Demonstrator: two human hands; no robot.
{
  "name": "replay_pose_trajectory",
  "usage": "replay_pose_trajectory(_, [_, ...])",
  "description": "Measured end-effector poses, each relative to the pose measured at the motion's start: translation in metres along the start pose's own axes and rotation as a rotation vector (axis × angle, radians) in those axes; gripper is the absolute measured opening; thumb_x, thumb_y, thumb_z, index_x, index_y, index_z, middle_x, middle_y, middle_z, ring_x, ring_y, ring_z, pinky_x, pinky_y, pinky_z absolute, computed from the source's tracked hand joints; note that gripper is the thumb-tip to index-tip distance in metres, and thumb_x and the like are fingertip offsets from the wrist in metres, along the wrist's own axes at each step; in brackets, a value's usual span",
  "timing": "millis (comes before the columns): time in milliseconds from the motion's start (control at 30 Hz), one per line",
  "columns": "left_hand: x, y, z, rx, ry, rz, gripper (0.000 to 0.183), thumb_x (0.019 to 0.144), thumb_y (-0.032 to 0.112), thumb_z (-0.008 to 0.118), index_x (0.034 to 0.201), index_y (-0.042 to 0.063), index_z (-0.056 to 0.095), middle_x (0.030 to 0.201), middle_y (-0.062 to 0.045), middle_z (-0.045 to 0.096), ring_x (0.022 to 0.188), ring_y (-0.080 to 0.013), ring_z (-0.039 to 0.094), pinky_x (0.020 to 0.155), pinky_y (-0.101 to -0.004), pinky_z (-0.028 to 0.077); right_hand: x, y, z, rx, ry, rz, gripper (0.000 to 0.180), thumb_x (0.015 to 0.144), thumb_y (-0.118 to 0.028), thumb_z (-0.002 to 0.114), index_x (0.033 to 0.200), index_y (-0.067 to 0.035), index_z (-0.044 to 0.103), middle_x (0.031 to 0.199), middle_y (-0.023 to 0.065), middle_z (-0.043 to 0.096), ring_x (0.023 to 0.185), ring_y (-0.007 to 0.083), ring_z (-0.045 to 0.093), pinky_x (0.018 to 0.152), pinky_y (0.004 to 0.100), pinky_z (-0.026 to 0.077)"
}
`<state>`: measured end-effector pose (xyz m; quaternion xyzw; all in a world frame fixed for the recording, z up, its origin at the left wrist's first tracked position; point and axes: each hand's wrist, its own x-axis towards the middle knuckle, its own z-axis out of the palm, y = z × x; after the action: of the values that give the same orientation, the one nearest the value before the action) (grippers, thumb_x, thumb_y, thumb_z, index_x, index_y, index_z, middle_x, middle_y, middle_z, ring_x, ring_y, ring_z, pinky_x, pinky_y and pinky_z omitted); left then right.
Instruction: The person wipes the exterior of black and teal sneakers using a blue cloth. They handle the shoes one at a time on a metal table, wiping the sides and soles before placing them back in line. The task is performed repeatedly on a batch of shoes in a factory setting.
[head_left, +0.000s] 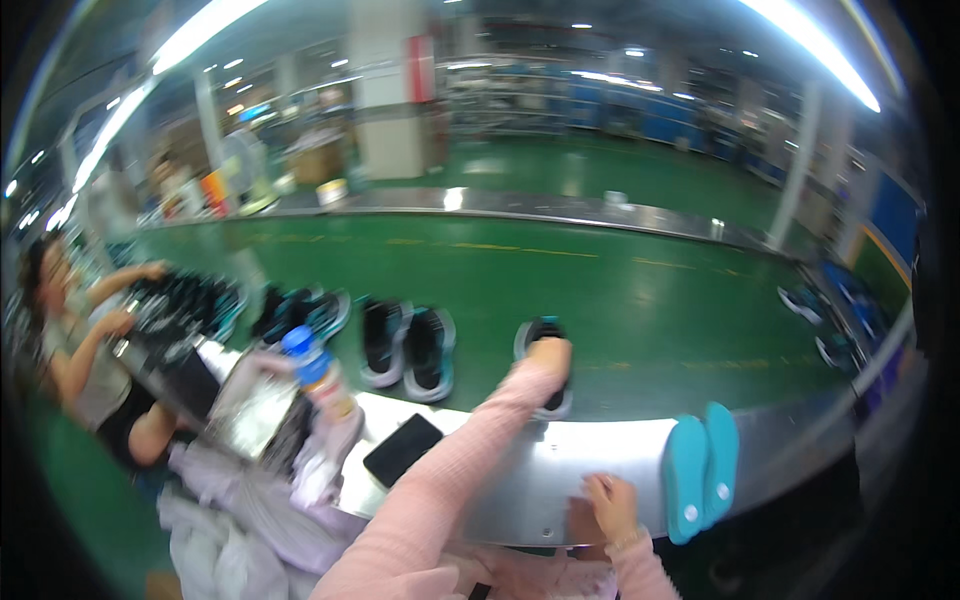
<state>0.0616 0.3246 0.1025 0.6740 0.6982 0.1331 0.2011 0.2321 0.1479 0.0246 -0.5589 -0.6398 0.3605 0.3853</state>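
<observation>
My left hand (551, 358) is stretched forward over a black sneaker (553, 406) with a white sole, on the green conveyor belt. Its fingers are curled over the shoe's top and partly hidden. Close to me, my right hand (611, 504) hovers by the metal table edge (525, 502), fingers loosely bent, with nothing visible in it. Just right of that hand lie two turquoise insoles (684, 480), side by side, each with a pale round mark at its near end. A pair of black sneakers with pale soles (427, 352) stands on the belt to the left.
On the left of the metal ledge are a dark smartphone (403, 450), a blue-capped bottle (309, 358) and light lilac cloth (255, 495). More shoes (300, 311) line the belt there, beside a seated person (90, 345). Other shoes (802, 304) lie at the far right.
</observation>
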Motion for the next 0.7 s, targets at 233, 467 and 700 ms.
replay_pose_trajectory(233, [0.089,-0.099,0.083,0.389,-0.039,0.068,0.034,0.069,0.015,0.059,0.103,0.011,0.059,0.115,-0.009,0.051,0.105,-0.0231,0.049,0.089,-0.0327,0.038,-0.053,-0.001,0.043,-0.038,0.132,-0.094,0.02,0.08,-0.01,0.047,0.073,0.004,0.06,0.052,0.0085,0.053,0.045,0.0129,0.049,0.044,0.026,0.037])
replay_pose_trajectory(467, [0.034,-0.044,0.012,0.546,-0.277,0.176,0.034,0.07,0.018,0.058,0.104,0.011,0.058,0.114,-0.011,0.051,0.107,-0.0246,0.047,0.091,-0.0355,0.036,-0.047,0.016,0.044,-0.219,0.246,-0.177,0.021,0.081,-0.01,0.045,0.07,0.004,0.057,0.045,0.0079,0.046,0.039,0.0138,0.045,0.04,0.0275,0.033])
replay_pose_trajectory(700, [-0.003,-0.045,-0.026,0.245,-0.125,0.066,0.026,0.071,0.014,0.054,0.095,0.006,0.061,0.103,-0.013,0.057,0.097,-0.0249,0.053,0.081,-0.0329,0.043,-0.047,0.008,0.048,-0.215,0.236,-0.193,0.022,0.082,-0.011,0.044,0.071,0.003,0.056,0.047,0.0099,0.046,0.039,0.0172,0.044,0.041,0.0301,0.033])
